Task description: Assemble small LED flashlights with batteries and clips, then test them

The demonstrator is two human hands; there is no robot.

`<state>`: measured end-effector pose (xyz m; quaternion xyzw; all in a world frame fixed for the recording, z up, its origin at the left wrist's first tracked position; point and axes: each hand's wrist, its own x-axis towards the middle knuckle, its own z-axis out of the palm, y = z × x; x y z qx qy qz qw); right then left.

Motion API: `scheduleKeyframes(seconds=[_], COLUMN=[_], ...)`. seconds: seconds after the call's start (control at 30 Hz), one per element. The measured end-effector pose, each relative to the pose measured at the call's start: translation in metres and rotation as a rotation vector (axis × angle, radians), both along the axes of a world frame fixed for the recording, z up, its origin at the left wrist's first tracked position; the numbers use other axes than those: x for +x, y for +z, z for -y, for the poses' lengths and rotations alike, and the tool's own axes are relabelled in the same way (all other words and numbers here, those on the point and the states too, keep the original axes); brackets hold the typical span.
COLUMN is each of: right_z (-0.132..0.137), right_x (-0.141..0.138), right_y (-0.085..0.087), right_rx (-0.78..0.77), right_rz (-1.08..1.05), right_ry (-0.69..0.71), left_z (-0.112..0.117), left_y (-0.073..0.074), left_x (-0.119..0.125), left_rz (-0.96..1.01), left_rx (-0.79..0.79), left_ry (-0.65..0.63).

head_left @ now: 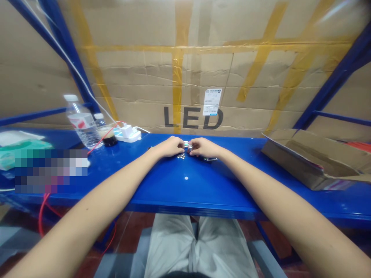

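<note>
Both my arms stretch forward over a blue metal shelf (203, 193). My left hand (171, 147) and my right hand (203, 148) meet at the far middle of the shelf, fingers curled and pinched together on a small metallic part (187, 145) held between them. Several tiny silvery pieces (181, 156) lie on the shelf just under the hands. A single small white piece (186, 178) lies alone nearer to me. What exactly the pinched part is I cannot make out.
A water bottle (82, 123), a dark-based jar (108, 135) and a white power strip (127, 133) with a red cable stand at back left. An open cardboard box (313, 158) lies at right. Taped cardboard marked "LED" forms the back wall. Blue frame posts rise at both sides.
</note>
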<state>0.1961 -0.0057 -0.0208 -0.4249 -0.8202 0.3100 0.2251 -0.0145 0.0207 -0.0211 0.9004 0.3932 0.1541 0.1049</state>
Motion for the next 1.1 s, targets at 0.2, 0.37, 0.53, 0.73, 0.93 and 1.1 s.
scheduleKeyframes(seconds=[0.2,0.37,0.53,0.73,0.93,1.1], right_z=[0.001,0.001,0.001,0.003,0.004,0.003], right_x=[0.0,0.0,0.0,-0.002,-0.002,-0.001], right_y=[0.001,0.001,0.001,0.003,0.004,0.002], right_rx=[0.011,0.018,0.007,0.019,0.024,0.021], right_rz=[0.02,0.03,0.022,0.057,0.061,0.053], right_ry=[-0.01,-0.009,-0.001,-0.007,-0.019,-0.013], left_z=[0.001,0.001,-0.002,0.002,0.003,0.001], left_y=[0.005,0.004,0.007,0.012,0.011,0.011], left_x=[-0.002,-0.003,-0.008,-0.009,-0.006,-0.007], left_rz=[-0.013,-0.057,-0.092,-0.161,-0.109,-0.047], left_rx=[-0.064,0.036,0.027,-0.033,-0.044,-0.084], left_ry=[0.012,0.048,0.078,-0.005,-0.002,-0.036])
